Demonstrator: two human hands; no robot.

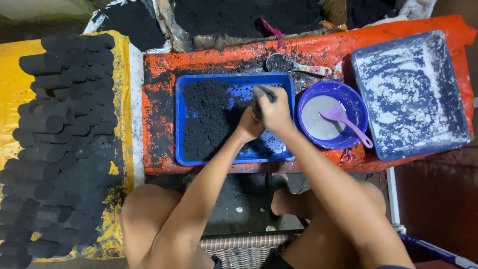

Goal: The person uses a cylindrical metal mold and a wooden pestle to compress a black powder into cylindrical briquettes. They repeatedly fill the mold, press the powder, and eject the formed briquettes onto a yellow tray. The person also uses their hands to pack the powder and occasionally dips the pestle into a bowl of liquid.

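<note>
Knees frame both hands over the blue tray (186,124): left hand (247,124) and right hand (273,110) clench a small mould (257,110) (mostly hidden). Many black cylinders (64,134) lie stacked; much black powder (209,117) remains.

Even, fairly bright light; sharp at centre.
Frame corners fall dark, hands (264,117) slightly blurred, no glare.

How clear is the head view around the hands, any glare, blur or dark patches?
Head view: the hands over the blue tray are lit evenly and fairly sharp, though what they grip is hidden; no strong glare, only a soft sheen on the purple bowl; the black logs on the left merge into one dark mass; the top and right edges fall into shadow.
</note>
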